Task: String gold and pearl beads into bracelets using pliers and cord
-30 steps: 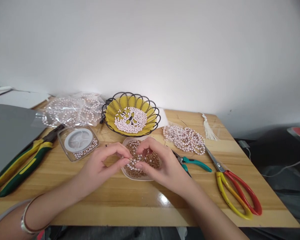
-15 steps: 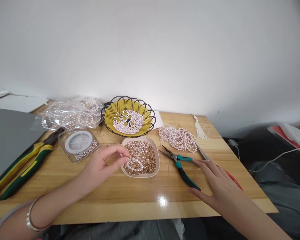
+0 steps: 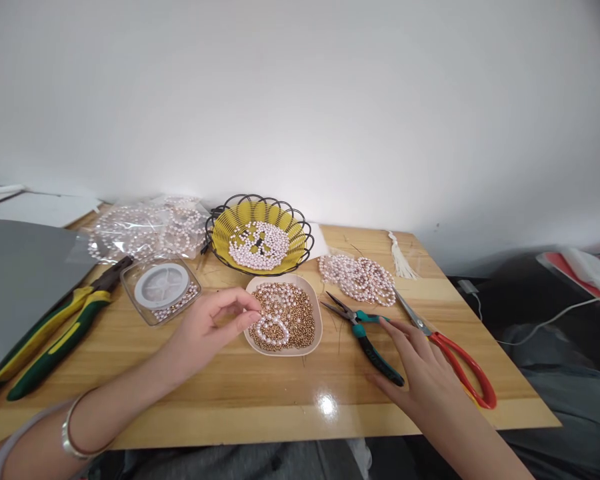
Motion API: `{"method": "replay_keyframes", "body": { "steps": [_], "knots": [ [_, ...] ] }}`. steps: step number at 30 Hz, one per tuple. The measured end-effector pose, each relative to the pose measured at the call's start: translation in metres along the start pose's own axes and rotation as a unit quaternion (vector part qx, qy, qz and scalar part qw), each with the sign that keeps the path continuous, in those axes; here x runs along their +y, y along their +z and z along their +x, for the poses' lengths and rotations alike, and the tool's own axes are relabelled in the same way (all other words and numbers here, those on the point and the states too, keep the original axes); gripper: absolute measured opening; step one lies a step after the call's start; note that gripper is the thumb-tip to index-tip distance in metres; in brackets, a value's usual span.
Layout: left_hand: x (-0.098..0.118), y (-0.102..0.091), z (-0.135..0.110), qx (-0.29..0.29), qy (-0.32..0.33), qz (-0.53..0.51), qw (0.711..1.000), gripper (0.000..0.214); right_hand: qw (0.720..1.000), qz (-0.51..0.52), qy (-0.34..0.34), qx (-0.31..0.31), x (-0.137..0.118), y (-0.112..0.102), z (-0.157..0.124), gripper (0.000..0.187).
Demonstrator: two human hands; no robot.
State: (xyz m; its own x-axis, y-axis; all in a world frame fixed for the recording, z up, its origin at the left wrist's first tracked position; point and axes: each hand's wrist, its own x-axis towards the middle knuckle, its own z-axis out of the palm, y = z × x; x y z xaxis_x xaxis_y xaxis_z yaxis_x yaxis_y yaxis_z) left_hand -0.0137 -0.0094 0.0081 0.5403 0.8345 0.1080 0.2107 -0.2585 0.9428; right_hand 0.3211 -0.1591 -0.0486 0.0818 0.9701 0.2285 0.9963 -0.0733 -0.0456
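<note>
My left hand pinches a small ring of pearl beads between thumb and forefinger. The ring hangs over a cream dish of gold and pale pink beads. Over the table's right part, my right hand has its fingers spread around the handles of the teal and black long-nose pliers. Its fingertips are at the upper handle, and I cannot tell whether they press on it. The pliers lie on the wood with jaws apart. Red-handled scissors lie partly behind my right hand.
Behind the dish stands a black and yellow basket with pink beads. Bead strands and a white tassel lie to the right. Leftward are a clear box with a spool, a plastic bag of beads and green-yellow pliers.
My right hand has shifted slightly left along the pliers, leaving more of the red scissors in view. My left hand still holds the bead ring over the dish. The view has moved slightly.
</note>
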Motion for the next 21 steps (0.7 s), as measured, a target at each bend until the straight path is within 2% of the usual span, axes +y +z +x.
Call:
{"method": "replay_keyframes", "body": {
  "steps": [6, 9, 12, 14, 18, 21],
  "knots": [
    [-0.001, 0.002, -0.001, 0.002, -0.004, -0.013, 1.0, 0.012, 0.998, -0.043, -0.042, -0.025, 0.033, 0.003, -0.003, 0.073],
    [-0.002, 0.001, -0.001, 0.0, -0.001, -0.016, 1.0, 0.01, 0.997, -0.056, -0.049, -0.023, 0.038, 0.001, 0.003, 0.075],
    [-0.004, 0.002, -0.001, -0.003, 0.003, -0.011, 1.0, 0.009, 0.995, -0.039, -0.084, -0.022, 0.038, -0.003, 0.011, 0.075],
    [-0.005, 0.002, -0.001, -0.003, 0.004, -0.007, 1.0, 0.01, 0.996, -0.028, -0.087, -0.022, 0.037, -0.005, 0.017, 0.065],
    [-0.005, 0.001, -0.001, 0.001, 0.005, 0.003, 1.0, 0.011, 0.997, 0.013, -0.073, -0.026, 0.036, -0.007, 0.024, 0.023],
    [-0.004, 0.0, 0.0, 0.004, 0.01, 0.014, 1.0, 0.012, 0.992, 0.064, -0.102, -0.037, 0.03, -0.008, 0.027, 0.01]
  ]
}}
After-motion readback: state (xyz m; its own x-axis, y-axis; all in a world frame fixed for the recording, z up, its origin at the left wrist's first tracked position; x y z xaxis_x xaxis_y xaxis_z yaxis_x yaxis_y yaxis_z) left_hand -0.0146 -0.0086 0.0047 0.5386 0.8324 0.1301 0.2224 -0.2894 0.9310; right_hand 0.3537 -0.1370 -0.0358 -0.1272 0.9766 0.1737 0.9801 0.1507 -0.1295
